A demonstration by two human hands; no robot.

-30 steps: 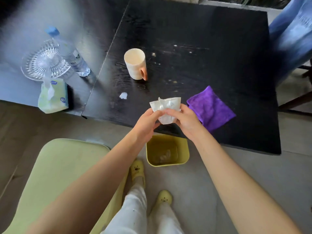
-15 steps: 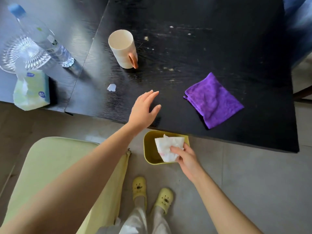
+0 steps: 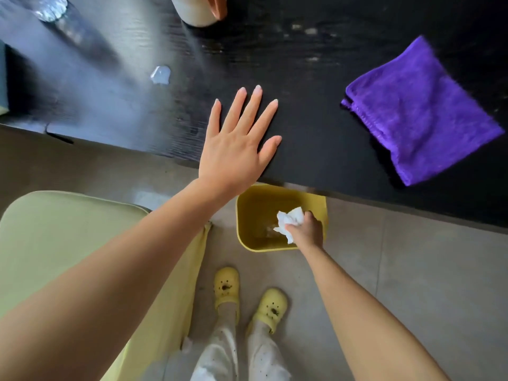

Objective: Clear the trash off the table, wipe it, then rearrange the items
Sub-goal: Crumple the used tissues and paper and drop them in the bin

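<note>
While the left hand (image 3: 236, 141) lay palm-down over the near edge of the black, coarse-grained wooden table (image 3: 316, 105), its fingers straight and fanned apart and holding nothing, the right hand (image 3: 309, 229) reached down into the squarish mustard-yellow plastic bin (image 3: 247, 215) on the grey tiled floor (image 3: 426, 270). That hand's fingers were curled tight round a crumpled white paper tissue (image 3: 290, 221), which bulged out on the hand's left side, inside the bin's rounded rim and above its bottom. A pale, blurred bit of rubbish (image 3: 270, 229) lay at the bottom of the bin; what it was could not be told. The bin's far side sat tucked under the table edge, just right of the left wrist. On the table, a folded square of fuzzy purple microfibre cloth (image 3: 420, 111) lay well to the right of the left hand, and a small torn white paper scrap (image 3: 160, 75) lay to its far left. Pale crumbs (image 3: 302, 30) speckled the far part of the tabletop. A smooth cream cup with an orange handle (image 3: 192, 12) stood at the far edge of view, cut off, and the ribbed base of a clear plastic bottle (image 3: 50, 8) showed at the far left. A pale green cushioned chair seat (image 3: 55, 229) sat near left, beside soft yellow perforated clogs (image 3: 226, 287).
</note>
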